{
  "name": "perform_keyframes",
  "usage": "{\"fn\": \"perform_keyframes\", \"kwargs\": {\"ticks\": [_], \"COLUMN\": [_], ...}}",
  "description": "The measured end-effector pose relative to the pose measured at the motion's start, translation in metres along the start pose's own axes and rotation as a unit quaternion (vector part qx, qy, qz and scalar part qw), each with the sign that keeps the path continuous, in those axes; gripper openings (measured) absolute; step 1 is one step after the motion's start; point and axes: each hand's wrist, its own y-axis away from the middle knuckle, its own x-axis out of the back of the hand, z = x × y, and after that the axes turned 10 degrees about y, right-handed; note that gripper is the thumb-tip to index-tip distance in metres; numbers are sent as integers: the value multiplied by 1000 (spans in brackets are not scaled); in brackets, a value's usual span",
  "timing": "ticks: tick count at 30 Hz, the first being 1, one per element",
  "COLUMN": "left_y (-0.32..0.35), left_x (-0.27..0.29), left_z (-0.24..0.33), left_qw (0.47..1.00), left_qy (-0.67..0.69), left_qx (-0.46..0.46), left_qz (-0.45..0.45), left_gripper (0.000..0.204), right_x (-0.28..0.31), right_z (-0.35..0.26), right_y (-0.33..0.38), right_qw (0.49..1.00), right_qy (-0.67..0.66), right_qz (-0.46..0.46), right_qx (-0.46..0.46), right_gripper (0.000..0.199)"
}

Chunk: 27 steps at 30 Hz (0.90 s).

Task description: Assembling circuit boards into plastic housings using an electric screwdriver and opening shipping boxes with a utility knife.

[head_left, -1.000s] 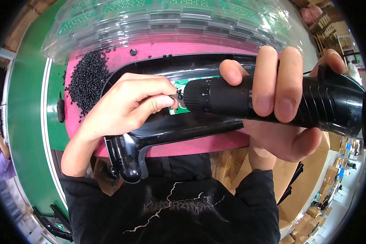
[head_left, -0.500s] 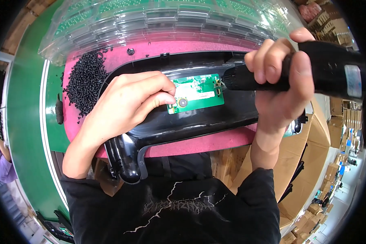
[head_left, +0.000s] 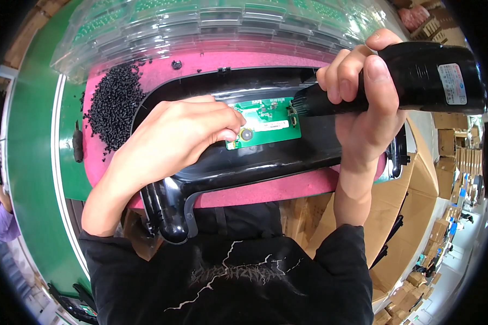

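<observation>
A green circuit board (head_left: 274, 138) lies tilted over the inside of a long, curved black plastic shell (head_left: 271, 160). My left hand (head_left: 181, 130) pinches the board's left end between thumb and fingers. Wrapped around a thick black handheld device with a white label (head_left: 423, 81), my right hand (head_left: 371, 103) grips its narrower part from below. The device's ribbed, slotted end meets the board's right edge, beside a small connector. Whether the two touch I cannot tell. A round dark component sits near my left fingertips on the board.
The shell rests on a pink mat (head_left: 265, 192) over a green table (head_left: 32, 162). A pile of small black parts (head_left: 114, 105) lies left, near a dark-handled tool (head_left: 77, 143). Stacked clear trays (head_left: 211, 32) line the back. An open cardboard box (head_left: 417, 173) stands at right.
My right hand has shifted slightly left and up with the black device, bringing its ribbed end closer over the board's right edge. The board and my left hand have moved a little right.
</observation>
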Motion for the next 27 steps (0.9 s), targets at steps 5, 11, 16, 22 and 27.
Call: {"fn": "perform_keyframes", "kwargs": {"ticks": [5,11,16,22,27], "left_y": [1,4,6,8,5], "left_x": [0,1,3,5,9], "left_z": [5,3,5,4,10], "left_qw": [997,996,996,995,991], "left_qy": [-37,-36,-33,-33,-49], "left_qx": [68,83,87,93,123], "left_qz": [-9,-2,0,3,-26], "left_gripper": [7,5,9,13,9], "right_x": [-3,-5,-6,-10,-16], "right_z": [1,-1,0,5,5], "right_y": [-1,0,1,0,-1], "right_qw": [1000,1000,1000,1000,999], "right_qy": [4,-18,8,-11,40], "right_qz": [-5,-5,-5,-21,-23], "right_qx": [5,-2,2,-9,1], "right_gripper": [24,24,23,20,23]}}
